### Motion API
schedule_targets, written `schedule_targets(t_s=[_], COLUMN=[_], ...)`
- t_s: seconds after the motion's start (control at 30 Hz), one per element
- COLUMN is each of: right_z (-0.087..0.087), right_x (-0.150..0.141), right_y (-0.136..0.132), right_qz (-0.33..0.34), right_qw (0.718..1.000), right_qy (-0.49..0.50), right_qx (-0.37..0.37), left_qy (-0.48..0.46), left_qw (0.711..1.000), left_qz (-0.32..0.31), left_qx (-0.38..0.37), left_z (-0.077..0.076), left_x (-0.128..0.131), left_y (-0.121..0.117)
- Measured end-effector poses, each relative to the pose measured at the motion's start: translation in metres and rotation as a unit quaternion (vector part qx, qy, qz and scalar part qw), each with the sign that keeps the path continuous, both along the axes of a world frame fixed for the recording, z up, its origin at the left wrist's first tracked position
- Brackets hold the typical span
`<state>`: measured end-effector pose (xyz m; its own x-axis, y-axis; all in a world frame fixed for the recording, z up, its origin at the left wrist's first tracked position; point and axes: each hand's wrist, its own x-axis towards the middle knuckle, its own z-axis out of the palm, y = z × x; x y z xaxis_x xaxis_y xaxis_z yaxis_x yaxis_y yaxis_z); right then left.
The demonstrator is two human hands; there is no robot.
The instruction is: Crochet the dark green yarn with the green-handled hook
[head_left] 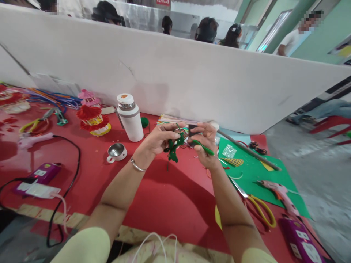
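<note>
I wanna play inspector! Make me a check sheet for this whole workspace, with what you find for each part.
Surface: red tabletop; flat green sheet on its right side.
Things in hand: small dark-green yarn piece; slim green-handled tool.
Clutter: white cylindrical flask, small shiny metal cup, yellow-handled metal scissors, pink plastic left glue gun, pink plastic right glue gun.
Hands: left hand pinches the yarn piece; right hand grips the tool.
Cables: long black cable loops past a purple power strip at left.
Surroundings: tall white partition, people beyond it; red stool at far right.
</note>
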<state>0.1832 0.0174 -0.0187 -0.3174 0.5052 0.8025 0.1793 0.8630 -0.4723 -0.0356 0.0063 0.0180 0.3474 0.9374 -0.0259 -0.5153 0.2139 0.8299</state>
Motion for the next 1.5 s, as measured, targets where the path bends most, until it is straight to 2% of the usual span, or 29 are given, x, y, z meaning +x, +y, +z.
schedule_targets(t_s=[0.17,0.33,0.4,0.53,0.6,0.67,0.77,0.83,1.0,1.2,1.3,1.37,1.43,1.5], right_z=[0.005,0.008,0.006,-0.002,-0.002,0.001,0.009,0.015,0.022,0.023,0.017,0.012,0.007,0.004], right_x=[0.007,0.01,0.007,-0.002,-0.004,-0.002,0.005,0.009,0.012,0.014,0.008,0.0,-0.009,-0.015], right_y=[-0.003,-0.006,-0.005,0.0,0.0,-0.002,-0.008,-0.011,-0.014,-0.014,-0.012,-0.012,-0.012,-0.012], right_qz=[0.019,0.065,0.11,0.223,0.234,0.188,0.106,0.084,0.081,0.097,0.125,0.155,0.175,0.175], right_qw=[0.999,0.991,0.977,0.919,0.91,0.932,0.974,0.987,0.993,0.992,0.98,0.957,0.924,0.894], right_qy=[-0.027,-0.009,0.038,0.141,0.143,0.123,0.057,0.013,-0.017,-0.013,0.037,0.095,0.14,0.163], right_qx=[-0.01,-0.116,-0.18,-0.292,-0.311,-0.285,-0.191,-0.136,-0.078,-0.084,-0.148,-0.224,-0.31,-0.379], left_qy=[0.029,0.061,0.068,0.056,0.042,0.033,0.025,0.02,0.016,0.025,0.042,0.066,0.11,0.166], left_qw=[0.999,0.996,0.994,0.989,0.989,0.99,0.991,0.99,0.987,0.987,0.989,0.993,0.988,0.962], left_qz=[-0.022,-0.048,-0.068,-0.125,-0.139,-0.136,-0.132,-0.14,-0.16,-0.159,-0.139,-0.087,0.005,0.117], left_qx=[0.034,0.046,0.055,0.05,0.03,0.01,-0.008,-0.01,-0.01,-0.02,-0.003,0.037,0.104,0.181], left_z=[-0.001,-0.002,-0.004,-0.009,-0.011,-0.012,-0.011,-0.01,-0.007,-0.01,-0.011,-0.011,-0.01,-0.009], left_x=[-0.007,-0.009,-0.008,-0.004,-0.003,-0.002,-0.002,-0.003,-0.003,-0.005,-0.006,-0.003,0.002,0.008], left_y=[0.002,0.003,0.003,0.004,0.006,0.008,0.01,0.01,0.01,0.012,0.01,0.006,0.002,-0.002])
